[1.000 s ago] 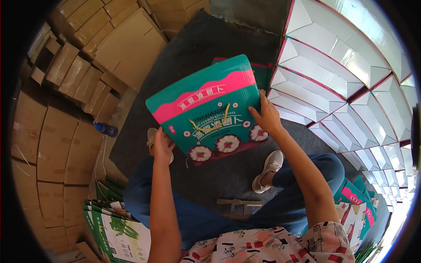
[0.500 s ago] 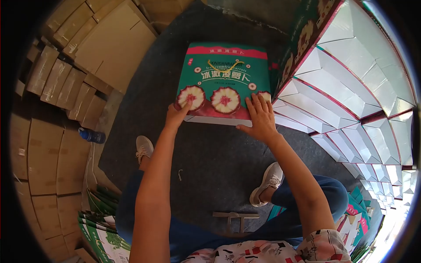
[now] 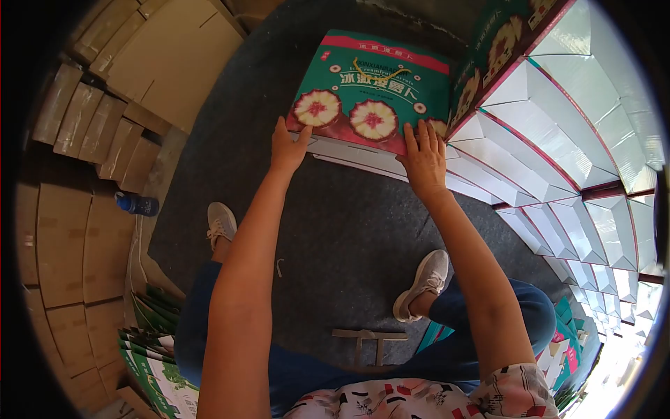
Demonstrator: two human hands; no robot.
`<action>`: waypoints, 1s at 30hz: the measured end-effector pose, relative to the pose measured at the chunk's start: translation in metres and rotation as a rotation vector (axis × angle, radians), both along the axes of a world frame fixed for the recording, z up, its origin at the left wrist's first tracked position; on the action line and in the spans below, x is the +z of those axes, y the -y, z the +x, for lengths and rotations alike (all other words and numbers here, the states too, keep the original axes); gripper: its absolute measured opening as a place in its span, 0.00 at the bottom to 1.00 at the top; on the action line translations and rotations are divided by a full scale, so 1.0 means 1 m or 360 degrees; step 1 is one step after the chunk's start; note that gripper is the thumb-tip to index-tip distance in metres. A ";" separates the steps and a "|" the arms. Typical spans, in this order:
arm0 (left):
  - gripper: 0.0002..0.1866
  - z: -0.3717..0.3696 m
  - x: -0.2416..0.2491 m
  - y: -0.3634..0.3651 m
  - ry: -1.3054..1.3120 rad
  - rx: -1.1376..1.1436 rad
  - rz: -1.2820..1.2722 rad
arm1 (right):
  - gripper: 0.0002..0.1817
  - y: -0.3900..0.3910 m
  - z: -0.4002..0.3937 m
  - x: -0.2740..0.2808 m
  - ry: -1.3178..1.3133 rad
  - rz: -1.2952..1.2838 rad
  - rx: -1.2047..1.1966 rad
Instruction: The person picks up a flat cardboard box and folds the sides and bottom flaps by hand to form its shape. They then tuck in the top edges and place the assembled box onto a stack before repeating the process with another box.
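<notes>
A green and pink carton [image 3: 377, 84] with printed fruit slices and a yellow cord handle lies on the dark floor, its printed face up. My left hand [image 3: 289, 145] grips its near left corner, the thumb on the printed edge. At the near right corner rests my right hand [image 3: 424, 159], fingers spread over the printed face. The carton's right side is up against a stack of similar cartons [image 3: 488, 70]. A white edge shows below the carton's near side.
Brown cardboard boxes [image 3: 63, 244] are piled at the left, with a blue bottle [image 3: 138, 204] beside them. White open-looking cartons [image 3: 558, 153] rise at the right. Flat green packaging [image 3: 157, 380] lies lower left, and a tan strap-like piece [image 3: 370, 336] lies between my feet.
Both hands and the carton have moved forward and slightly right, and the carton has turned a little clockwise. It now sits closer to the stack at the right.
</notes>
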State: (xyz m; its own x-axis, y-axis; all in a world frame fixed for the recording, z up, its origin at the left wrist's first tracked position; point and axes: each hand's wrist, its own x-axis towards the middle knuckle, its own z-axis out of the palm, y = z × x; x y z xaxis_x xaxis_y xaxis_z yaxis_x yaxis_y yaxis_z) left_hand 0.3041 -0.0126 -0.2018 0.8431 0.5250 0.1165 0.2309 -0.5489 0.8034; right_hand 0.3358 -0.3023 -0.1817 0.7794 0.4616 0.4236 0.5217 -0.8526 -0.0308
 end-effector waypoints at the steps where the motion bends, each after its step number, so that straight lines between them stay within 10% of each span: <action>1: 0.40 -0.010 0.010 0.001 -0.0131 0.0030 0.0162 | 0.40 0.000 0.002 0.000 -0.0006 -0.0037 0.0005; 9: 0.34 -0.176 -0.009 0.083 -0.0722 -0.0752 -0.0057 | 0.25 0.046 -0.031 0.121 -0.1233 -0.1006 0.0625; 14: 0.30 -0.281 -0.006 0.182 -0.1335 -0.1384 0.0097 | 0.19 0.178 -0.080 0.166 -0.1340 -0.0166 0.0229; 21: 0.23 -0.378 -0.013 0.223 -0.1276 -0.1670 0.0228 | 0.30 0.422 -0.293 -0.003 -0.0917 -0.0429 -0.1174; 25: 0.21 -0.391 -0.007 0.212 -0.1408 -0.1602 0.0551 | 0.33 0.464 -0.445 -0.082 -0.2174 -0.0794 -0.1238; 30: 0.25 -0.394 -0.005 0.215 -0.1389 -0.1585 0.0640 | 0.32 0.443 -0.491 -0.078 -0.1654 -0.0410 -0.1376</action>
State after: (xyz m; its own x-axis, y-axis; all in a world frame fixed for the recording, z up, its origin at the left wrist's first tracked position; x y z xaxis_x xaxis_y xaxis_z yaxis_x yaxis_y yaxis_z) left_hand -0.0895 -0.2273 -0.2072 0.7164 -0.2792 -0.6394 -0.0502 -0.9347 0.3519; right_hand -0.1556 -0.7456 -0.2601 0.7588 -0.3521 -0.5480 -0.3383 -0.9320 0.1303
